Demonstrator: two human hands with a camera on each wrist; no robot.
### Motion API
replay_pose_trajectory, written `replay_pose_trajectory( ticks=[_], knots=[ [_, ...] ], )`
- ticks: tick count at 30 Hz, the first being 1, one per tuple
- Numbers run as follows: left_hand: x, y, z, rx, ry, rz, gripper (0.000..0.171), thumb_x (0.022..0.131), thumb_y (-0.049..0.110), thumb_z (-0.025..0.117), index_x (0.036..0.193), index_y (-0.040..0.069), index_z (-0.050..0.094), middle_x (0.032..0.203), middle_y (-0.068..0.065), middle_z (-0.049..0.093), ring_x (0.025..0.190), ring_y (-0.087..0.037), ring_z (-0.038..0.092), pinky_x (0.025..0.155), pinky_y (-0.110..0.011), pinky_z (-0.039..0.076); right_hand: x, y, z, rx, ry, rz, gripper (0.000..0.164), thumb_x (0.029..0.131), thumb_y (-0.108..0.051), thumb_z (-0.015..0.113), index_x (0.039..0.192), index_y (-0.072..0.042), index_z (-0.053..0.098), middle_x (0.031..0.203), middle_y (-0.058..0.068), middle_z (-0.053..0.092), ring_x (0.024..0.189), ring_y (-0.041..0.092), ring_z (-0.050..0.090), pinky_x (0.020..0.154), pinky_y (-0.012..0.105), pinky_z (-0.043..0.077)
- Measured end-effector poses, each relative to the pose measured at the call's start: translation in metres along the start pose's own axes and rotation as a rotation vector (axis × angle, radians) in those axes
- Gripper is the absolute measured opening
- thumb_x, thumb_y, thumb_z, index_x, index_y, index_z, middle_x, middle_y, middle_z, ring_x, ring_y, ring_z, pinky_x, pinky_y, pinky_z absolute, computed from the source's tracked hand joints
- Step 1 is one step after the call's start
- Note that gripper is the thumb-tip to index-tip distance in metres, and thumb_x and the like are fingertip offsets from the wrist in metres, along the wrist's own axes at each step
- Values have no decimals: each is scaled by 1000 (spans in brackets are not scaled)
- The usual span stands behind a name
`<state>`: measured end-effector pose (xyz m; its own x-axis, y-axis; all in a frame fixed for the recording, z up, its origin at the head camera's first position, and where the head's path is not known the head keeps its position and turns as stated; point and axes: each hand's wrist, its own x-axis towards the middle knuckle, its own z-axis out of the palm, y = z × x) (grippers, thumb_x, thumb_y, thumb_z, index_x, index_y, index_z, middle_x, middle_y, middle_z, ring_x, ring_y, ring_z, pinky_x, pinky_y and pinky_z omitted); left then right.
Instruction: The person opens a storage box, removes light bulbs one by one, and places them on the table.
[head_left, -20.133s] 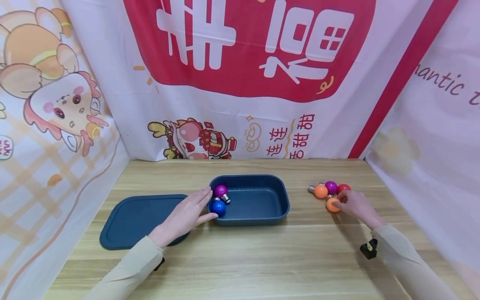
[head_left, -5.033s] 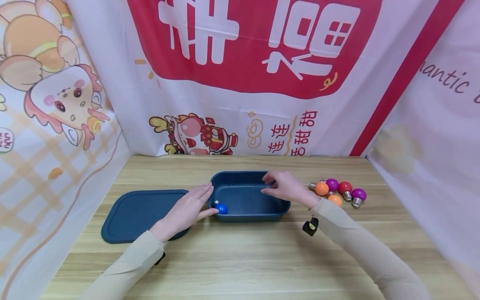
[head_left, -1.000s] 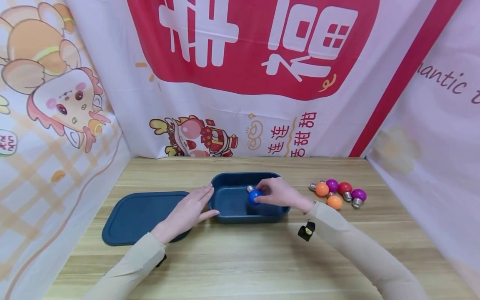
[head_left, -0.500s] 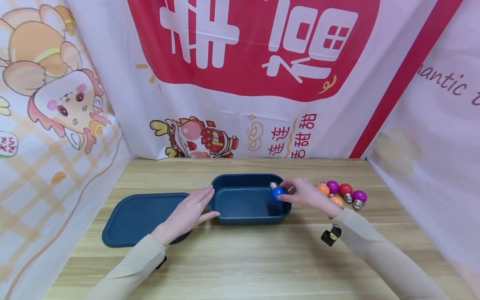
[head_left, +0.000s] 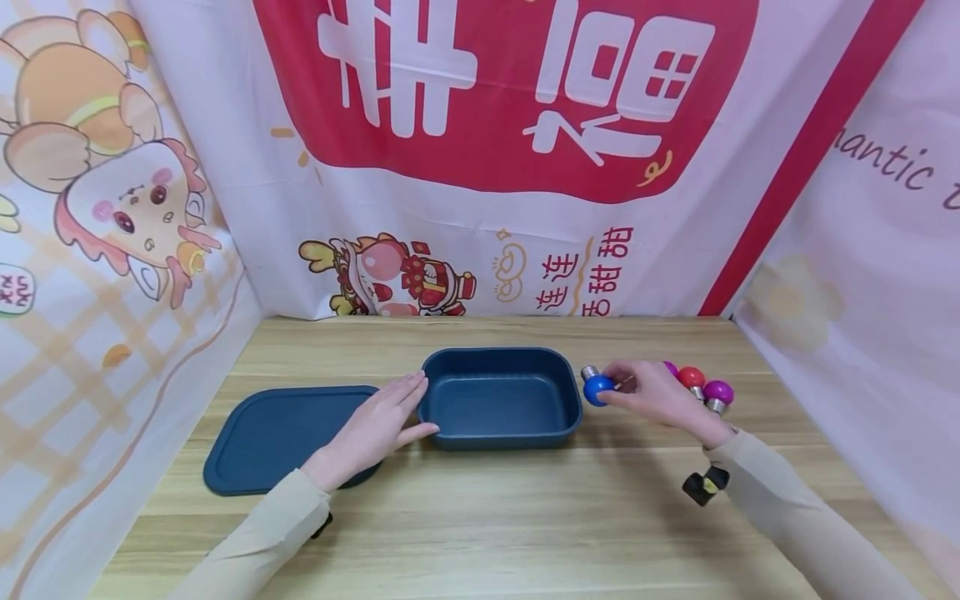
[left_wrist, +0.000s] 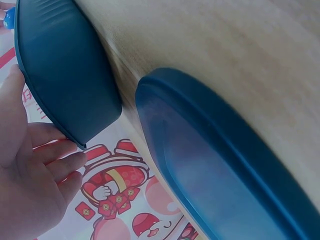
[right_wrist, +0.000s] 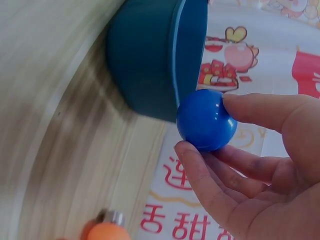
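My right hand [head_left: 652, 396] pinches a blue light bulb [head_left: 598, 390] between thumb and fingers, just off the right end of a dark blue box [head_left: 498, 439]. The bulb's metal screw base points up and away to the left in the head view. In the right wrist view the round blue globe overlaps the box rim. My left hand [head_left: 375, 433] rests against the box's left end, its fingers [left_wrist: 60, 162] along the rim and the thumb at the near corner. No bulb lies inside the box.
A matching lid [head_left: 277, 437] lies flat left of the box, partly under my left forearm. Right of the box, a red bulb [head_left: 692, 377] and a purple bulb [head_left: 718, 392] lie beyond my right hand, which hides others; an orange bulb [right_wrist: 107, 232] shows below it.
My right hand has carried the blue bulb out of the box, rightwards past its rim. Earlier a purple bulb left the box and now lies at right. My left hand has stayed put.
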<state>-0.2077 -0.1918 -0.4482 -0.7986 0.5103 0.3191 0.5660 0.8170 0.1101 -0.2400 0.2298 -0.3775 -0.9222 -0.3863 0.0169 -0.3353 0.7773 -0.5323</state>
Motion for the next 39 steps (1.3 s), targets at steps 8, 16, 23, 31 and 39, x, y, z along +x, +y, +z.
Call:
replay_pose_trajectory(
  ticks=[8,16,23,31,39],
  knots=[
    [0,0,0,6,-3,0,77,91,52,64,144,-1,48,151,-20,48,139,-35,48,113,-51,43,-15,23,-12,-52,47,52,42,90,-29,74,120,-1,67,111,21,71,91,24,69,77,41,62],
    [0,0,2,7,1,0,77,91,52,64,144,-1,49,150,-20,49,139,-35,49,113,-51,43,-30,43,-21,-81,78,108,46,88,-32,75,117,4,66,107,21,72,89,24,68,72,34,60],
    [-1,-1,3,3,18,10,76,91,51,65,144,-2,49,150,-20,49,138,-35,50,112,-51,44,-42,64,-26,-83,102,133,45,89,-30,74,115,5,67,103,19,73,90,26,68,71,33,59],
    [0,-1,3,8,7,16,76,91,51,65,144,-1,49,150,-20,49,138,-35,50,112,-51,44,-56,85,-32,-134,126,166,45,89,-32,74,114,4,67,100,20,73,88,28,68,71,37,58],
    [1,-2,3,11,14,13,76,91,51,64,143,-2,50,150,-20,49,137,-35,51,110,-51,46,-70,101,-35,-131,134,173,45,88,-29,75,112,7,67,99,25,73,89,39,72,76,50,60]
  ],
)
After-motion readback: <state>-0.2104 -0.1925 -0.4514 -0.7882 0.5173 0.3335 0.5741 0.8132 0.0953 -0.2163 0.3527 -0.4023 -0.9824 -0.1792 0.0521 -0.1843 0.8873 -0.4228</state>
